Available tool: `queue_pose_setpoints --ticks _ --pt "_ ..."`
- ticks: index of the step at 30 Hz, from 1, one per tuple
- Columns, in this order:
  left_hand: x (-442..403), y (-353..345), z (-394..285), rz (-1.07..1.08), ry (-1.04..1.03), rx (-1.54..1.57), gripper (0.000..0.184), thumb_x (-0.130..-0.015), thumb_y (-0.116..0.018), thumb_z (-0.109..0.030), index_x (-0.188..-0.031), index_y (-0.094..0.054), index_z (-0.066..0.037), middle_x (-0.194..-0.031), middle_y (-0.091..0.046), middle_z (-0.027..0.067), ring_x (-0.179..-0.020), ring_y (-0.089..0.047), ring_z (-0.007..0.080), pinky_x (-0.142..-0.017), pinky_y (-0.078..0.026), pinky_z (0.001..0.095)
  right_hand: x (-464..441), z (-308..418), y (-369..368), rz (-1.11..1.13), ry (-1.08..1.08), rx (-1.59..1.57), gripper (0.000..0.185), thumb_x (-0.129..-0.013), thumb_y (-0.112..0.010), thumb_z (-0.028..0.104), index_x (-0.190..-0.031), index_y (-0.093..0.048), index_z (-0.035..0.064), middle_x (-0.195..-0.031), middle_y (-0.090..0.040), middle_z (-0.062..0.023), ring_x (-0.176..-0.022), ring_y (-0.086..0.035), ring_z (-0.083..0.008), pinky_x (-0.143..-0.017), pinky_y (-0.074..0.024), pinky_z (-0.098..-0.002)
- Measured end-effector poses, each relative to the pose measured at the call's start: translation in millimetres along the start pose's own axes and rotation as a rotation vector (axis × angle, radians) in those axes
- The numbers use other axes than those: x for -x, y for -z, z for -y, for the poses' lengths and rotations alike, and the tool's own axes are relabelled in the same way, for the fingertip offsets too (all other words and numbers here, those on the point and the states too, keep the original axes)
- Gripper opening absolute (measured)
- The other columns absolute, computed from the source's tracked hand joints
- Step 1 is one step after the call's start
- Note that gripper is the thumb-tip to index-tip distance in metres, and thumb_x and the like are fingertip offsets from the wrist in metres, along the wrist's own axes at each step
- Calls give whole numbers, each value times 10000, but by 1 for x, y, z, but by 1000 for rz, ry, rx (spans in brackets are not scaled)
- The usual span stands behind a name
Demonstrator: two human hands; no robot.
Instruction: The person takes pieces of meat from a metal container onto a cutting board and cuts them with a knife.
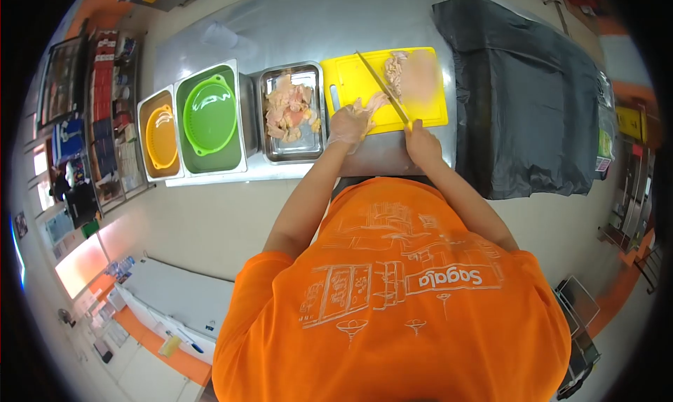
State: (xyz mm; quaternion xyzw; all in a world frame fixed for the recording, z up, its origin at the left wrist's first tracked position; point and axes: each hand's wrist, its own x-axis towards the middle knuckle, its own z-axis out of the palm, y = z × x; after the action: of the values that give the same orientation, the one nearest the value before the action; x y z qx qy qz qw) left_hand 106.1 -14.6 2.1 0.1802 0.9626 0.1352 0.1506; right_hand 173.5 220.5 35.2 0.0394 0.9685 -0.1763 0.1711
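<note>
My right hand (423, 142) is closed around the handle of a long knife (382, 85), whose blade slants up and left over a yellow cutting board (350, 72). In a clear plastic glove, my left hand (348, 126) presses its fingers on a strip of raw chicken (376, 104) beside the blade. Cut chicken pieces (395, 72) lie farther up the board, next to a blurred pale patch. Left of the board stands a steel tray (293, 150) holding larger raw chicken pieces (287, 107).
Two steel pans sit at the table's left end, one with a green basket (210, 114), the other with an orange basket (163, 137). Black plastic sheeting (522, 100) covers the right side. A clear container (219, 34) stands toward the back of the steel table (301, 20).
</note>
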Motion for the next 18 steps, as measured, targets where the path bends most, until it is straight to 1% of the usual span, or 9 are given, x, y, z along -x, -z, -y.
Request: queue_pose_setpoints --ticks 2,3,5,7,9,12,14,16,18 --pt "-2 -11 8 -186 -160 -63 504 -836 -758 -467 -1276 -647 -248 -1186 -731 135 -1080 -709 301 -891 -580 421 33 -15 5 14 -8 32 361 -1052 -496 362 -1115 -505 7 -824 -713 -254 -739 -711 -448 -645 -566 -539" --pt "4 5 3 -172 -152 -98 559 -823 -766 -457 -1327 -614 -268 -1201 -733 111 -1064 -716 269 -887 -585 407 49 -19 11 20 -19 61 360 -1052 -497 366 -1108 -500 10 -811 -712 -251 -720 -709 -449 -630 -563 -545" --pt "8 19 -4 -153 -119 -97 559 -824 -766 -447 -1329 -614 -261 -1225 -722 118 -1064 -713 276 -878 -590 410 68 -22 20 31 -46 82 358 -1051 -499 369 -1098 -490 14 -784 -708 -248 -688 -704 -450 -605 -559 -552" --pt "10 12 -4 -134 -80 -85 540 -836 -753 -458 -1323 -618 -268 -1261 -705 130 -1055 -711 300 -865 -591 419 79 -18 26 42 -75 64 356 -1051 -500 370 -1090 -478 17 -756 -703 -244 -661 -701 -449 -584 -557 -555" --pt "6 -8 2 -120 -41 -67 504 -859 -727 -489 -1310 -625 -289 -1308 -682 147 -1039 -710 340 -849 -589 434 81 -7 34 121 -86 26 340 -1056 -496 358 -1103 -455 24 -787 -701 -271 -716 -700 -474 -631 -553 -580" --pt "3 -21 5 22 139 100 474 -850 -749 -464 -1283 -638 -307 -1305 -677 169 -1002 -714 343 -804 -600 432 80 8 32 196 -75 15 339 -1054 -502 354 -1107 -444 24 -801 -701 -286 -744 -704 -483 -652 -558 -586" --pt "8 -15 0 -64 50 56 430 -839 -768 -449 -1218 -677 -267 -1138 -685 170 -958 -705 351 -778 -588 457 77 9 29 219 -66 29 348 -1051 -507 357 -1105 -444 19 -798 -701 -286 -744 -709 -479 -650 -563 -581" --pt "11 -17 -1 -119 11 59 397 -840 -776 -431 -1181 -696 -243 -1056 -687 170 -931 -701 355 -767 -583 471 75 9 24 234 -63 49 359 -1050 -508 360 -1106 -444 11 -794 -702 -284 -742 -712 -475 -649 -567 -576" --pt "12 -21 0 -107 24 100 390 -853 -772 -411 -1195 -687 -243 -1061 -685 169 -922 -705 355 -769 -585 472 74 12 27 236 -68 76 369 -1054 -495 366 -1102 -446 4 -803 -704 -283 -752 -714 -473 -657 -572 -568"
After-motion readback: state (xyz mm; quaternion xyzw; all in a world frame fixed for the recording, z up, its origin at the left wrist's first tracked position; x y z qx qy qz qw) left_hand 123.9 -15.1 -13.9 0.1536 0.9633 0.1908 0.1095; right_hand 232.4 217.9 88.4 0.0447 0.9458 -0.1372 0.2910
